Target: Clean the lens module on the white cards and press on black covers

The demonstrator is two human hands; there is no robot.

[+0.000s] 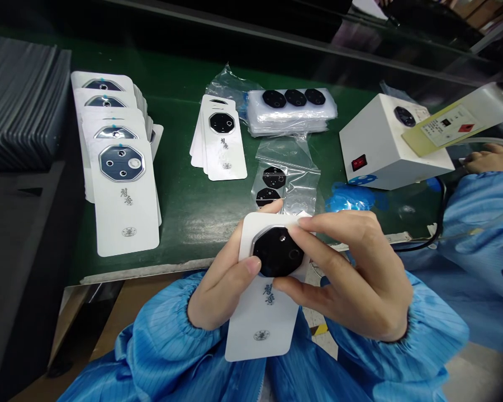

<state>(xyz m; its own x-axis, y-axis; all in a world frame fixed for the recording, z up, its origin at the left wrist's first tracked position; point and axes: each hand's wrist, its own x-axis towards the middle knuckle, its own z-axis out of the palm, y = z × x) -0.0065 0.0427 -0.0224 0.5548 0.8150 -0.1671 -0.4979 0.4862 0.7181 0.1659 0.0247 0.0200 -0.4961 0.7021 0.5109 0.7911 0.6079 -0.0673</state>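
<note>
A white panel [255, 326] with rounded corners and printed characters hangs tilted over the table's front edge. My left hand [226, 273] grips it by its left side, the thumb resting on the rim of the octagonal black plate [272, 257]. Above the right part of that plate, my right hand [356, 273] curves its fingers, with fingertips touching the panel's upper edge and the plate's rim. Whether the right fingers pinch anything small is hidden. Just beyond lies a clear zip bag [297, 173] with black octagonal pieces [274, 177] in it.
Stacked white panels [128, 223] lie at left, a smaller pile [226, 151] mid-table. Clear bags [291, 120] carry black octagons behind. At right stand a white box with red switch [377, 145], a yellowish bottle [456, 120] and blue scraps [350, 196]. Another person's hand [490, 159] is far right.
</note>
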